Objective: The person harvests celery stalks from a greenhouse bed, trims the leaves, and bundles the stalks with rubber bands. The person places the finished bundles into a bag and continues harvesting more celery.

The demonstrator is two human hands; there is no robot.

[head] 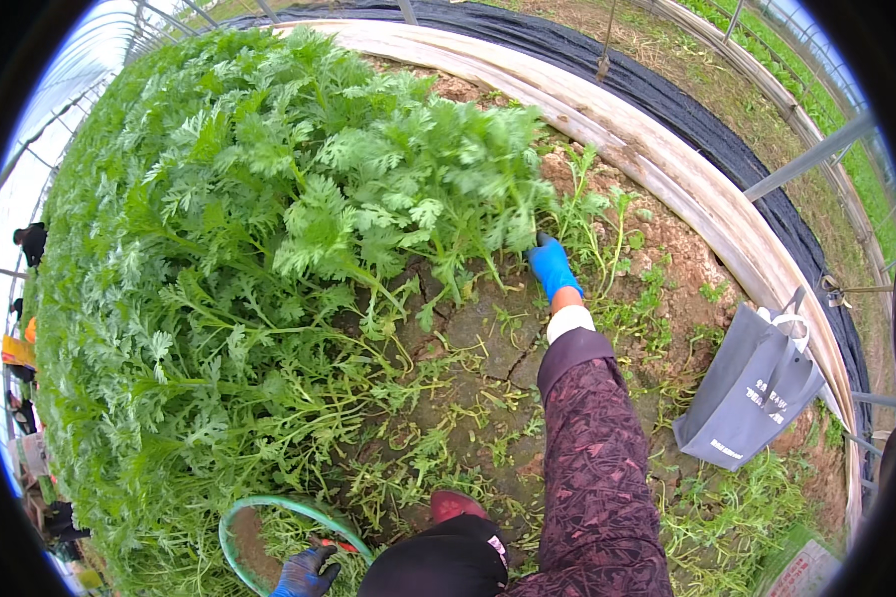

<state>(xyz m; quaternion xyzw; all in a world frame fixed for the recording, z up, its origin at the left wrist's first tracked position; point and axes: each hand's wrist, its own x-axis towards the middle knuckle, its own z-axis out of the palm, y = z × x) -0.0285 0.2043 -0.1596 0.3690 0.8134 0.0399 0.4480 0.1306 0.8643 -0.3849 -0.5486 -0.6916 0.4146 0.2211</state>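
My right hand, in a blue glove, reaches forward to the edge of a dense stand of leafy green plants with lobed leaves. Its fingers close around a pale stem low down, and the leaves just above are blurred; the fingertips are partly hidden. At the bottom edge, my left hand, also gloved in blue, is at a round container with a green rim. Its thumb and forefinger are apart with nothing visible between them. Just beyond its fingertips lies a red-handled tool, only partly seen.
A grey carry bag bearing writing stands at right beside a white plastic sheet. Cut greens lie below it, near a printed package. My red shoe is on cracked soil. People are at far left. Metal poles line the right.
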